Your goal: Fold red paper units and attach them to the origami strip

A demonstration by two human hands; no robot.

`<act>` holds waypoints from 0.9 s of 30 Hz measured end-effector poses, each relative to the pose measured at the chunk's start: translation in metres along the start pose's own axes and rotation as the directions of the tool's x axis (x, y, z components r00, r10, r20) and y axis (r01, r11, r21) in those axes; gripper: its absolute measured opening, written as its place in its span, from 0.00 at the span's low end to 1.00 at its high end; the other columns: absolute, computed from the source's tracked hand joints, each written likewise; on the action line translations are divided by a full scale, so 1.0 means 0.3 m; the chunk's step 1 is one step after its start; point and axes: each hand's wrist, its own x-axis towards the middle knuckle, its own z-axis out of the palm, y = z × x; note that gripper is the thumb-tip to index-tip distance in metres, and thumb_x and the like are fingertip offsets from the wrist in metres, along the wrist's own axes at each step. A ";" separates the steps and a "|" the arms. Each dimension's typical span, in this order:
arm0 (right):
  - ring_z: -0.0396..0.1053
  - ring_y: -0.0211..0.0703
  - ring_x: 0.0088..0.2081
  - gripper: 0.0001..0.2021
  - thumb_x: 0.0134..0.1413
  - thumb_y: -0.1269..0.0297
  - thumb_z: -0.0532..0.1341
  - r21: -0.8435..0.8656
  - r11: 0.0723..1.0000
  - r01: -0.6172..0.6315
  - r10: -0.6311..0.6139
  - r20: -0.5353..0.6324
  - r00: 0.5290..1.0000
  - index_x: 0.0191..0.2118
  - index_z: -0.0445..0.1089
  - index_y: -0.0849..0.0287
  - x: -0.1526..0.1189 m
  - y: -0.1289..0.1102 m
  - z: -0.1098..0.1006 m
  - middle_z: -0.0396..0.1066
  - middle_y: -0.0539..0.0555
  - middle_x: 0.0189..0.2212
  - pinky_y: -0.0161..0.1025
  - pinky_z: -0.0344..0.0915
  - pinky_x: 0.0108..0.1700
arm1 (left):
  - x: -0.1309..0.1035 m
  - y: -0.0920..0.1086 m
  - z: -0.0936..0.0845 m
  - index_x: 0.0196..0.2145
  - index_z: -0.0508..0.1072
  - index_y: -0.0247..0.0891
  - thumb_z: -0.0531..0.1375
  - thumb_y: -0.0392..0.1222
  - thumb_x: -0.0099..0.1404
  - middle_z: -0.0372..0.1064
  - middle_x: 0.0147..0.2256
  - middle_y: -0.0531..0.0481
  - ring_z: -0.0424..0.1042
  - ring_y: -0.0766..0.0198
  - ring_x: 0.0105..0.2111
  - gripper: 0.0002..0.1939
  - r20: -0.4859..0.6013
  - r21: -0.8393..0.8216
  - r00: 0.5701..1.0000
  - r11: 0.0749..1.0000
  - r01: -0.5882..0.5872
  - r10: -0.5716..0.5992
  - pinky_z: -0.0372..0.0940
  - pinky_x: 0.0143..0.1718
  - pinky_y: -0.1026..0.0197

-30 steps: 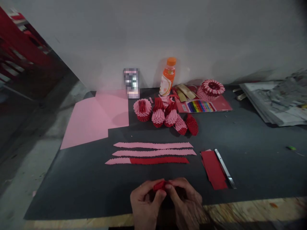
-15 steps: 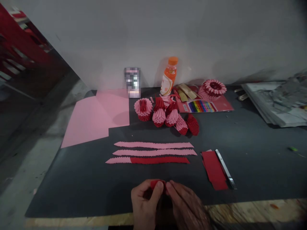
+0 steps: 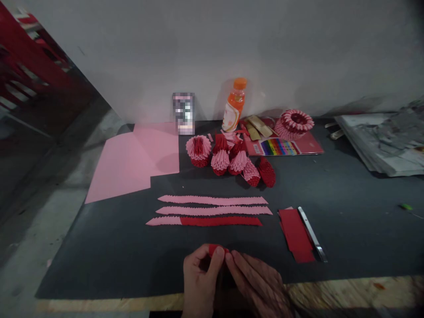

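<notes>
Near the front edge of the dark mat, my left hand (image 3: 203,276) pinches a small piece of red paper (image 3: 215,250) between thumb and index finger. My right hand (image 3: 253,278) meets it from the right, its fingertips closed at the paper's right end. Beyond my hands lie two pink zigzag-edged strips (image 3: 213,201) and a pink-and-red strip (image 3: 220,221), side by side. To the right, a stack of red paper pieces (image 3: 296,234) sits beside a metal blade or cutter (image 3: 312,234).
Folded-paper pieces (image 3: 198,151), an orange bottle (image 3: 234,106), a phone (image 3: 184,113) and a pink-red paper ring bowl (image 3: 294,124) stand near the wall. Pink sheets (image 3: 126,165) lie back left. Plastic-covered papers (image 3: 380,145) occupy the right.
Both hands have shifted slightly up with the red paper, and the right fingertips have moved a little left over its end. The other items rest as before.
</notes>
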 end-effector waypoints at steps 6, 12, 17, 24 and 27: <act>0.90 0.44 0.35 0.16 0.68 0.65 0.69 0.363 0.876 -0.316 0.373 -0.098 0.923 0.55 0.86 0.34 0.067 -0.021 0.016 0.92 0.45 0.38 0.33 0.87 0.39 | 0.000 0.012 0.021 0.23 0.87 0.44 0.71 0.60 0.65 0.81 0.20 0.49 0.78 0.57 0.22 0.21 -0.046 0.092 0.996 0.993 -0.073 0.078 0.75 0.26 0.61; 0.86 0.43 0.26 0.04 0.63 0.59 0.74 0.446 0.750 -0.489 0.581 -0.092 0.808 0.36 0.88 0.42 0.124 -0.051 0.045 0.89 0.45 0.28 0.31 0.83 0.30 | 0.005 0.018 0.007 0.22 0.88 0.46 0.71 0.55 0.62 0.78 0.17 0.51 0.73 0.61 0.17 0.16 -0.065 0.172 0.989 0.978 -0.119 0.132 0.71 0.21 0.63; 0.84 0.43 0.22 0.06 0.62 0.58 0.72 0.378 0.780 -0.498 0.579 -0.133 0.805 0.33 0.85 0.45 0.130 -0.066 0.035 0.87 0.44 0.25 0.32 0.82 0.28 | 0.012 -0.004 -0.012 0.29 0.92 0.45 0.74 0.55 0.57 0.84 0.22 0.49 0.76 0.59 0.21 0.12 0.037 0.088 0.999 0.996 -0.027 0.023 0.73 0.26 0.60; 0.84 0.39 0.22 0.13 0.73 0.53 0.66 0.174 0.895 -0.410 0.444 -0.269 0.855 0.34 0.79 0.47 0.138 -0.078 0.068 0.85 0.43 0.25 0.29 0.81 0.27 | 0.002 -0.066 -0.012 0.21 0.86 0.43 0.76 0.63 0.58 0.76 0.20 0.52 0.69 0.61 0.24 0.22 0.021 -0.110 0.998 0.992 0.066 -0.064 0.69 0.29 0.60; 0.87 0.40 0.26 0.11 0.77 0.55 0.62 0.051 0.944 -0.325 0.326 -0.269 0.906 0.41 0.80 0.46 0.131 -0.076 0.063 0.88 0.43 0.30 0.30 0.86 0.33 | -0.004 -0.073 -0.024 0.23 0.89 0.43 0.77 0.66 0.56 0.77 0.20 0.52 0.70 0.61 0.24 0.22 0.025 -0.126 0.997 0.989 0.080 -0.077 0.69 0.29 0.61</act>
